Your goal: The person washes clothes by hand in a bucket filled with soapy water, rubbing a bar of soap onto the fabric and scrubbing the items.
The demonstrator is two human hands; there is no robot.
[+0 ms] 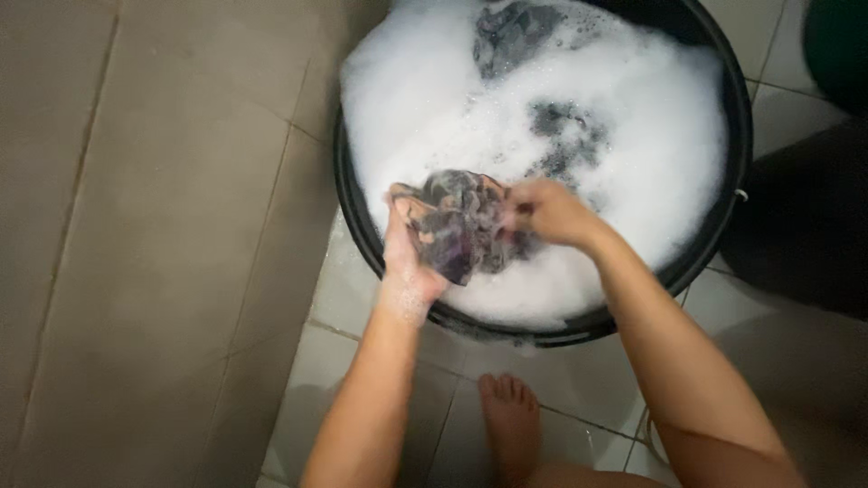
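Just 1 head cam here, I'm looking steeply down and close in; black tub [723,226] past the fingers [411,212], tiled floor [163,271] off left.

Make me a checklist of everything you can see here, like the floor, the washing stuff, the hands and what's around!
Surface: pale tiled floor, wet near the tub.
Job's things: dark wet cloth bunched between both hands; black round tub full of white suds; more dark cloth showing through the foam.
Clutter: nothing seen.
Grippers: left hand and right hand both grip the cloth above the tub.
Cables: nothing seen.
Surroundings: bare foot on the tiles; dark green object at the top right corner.
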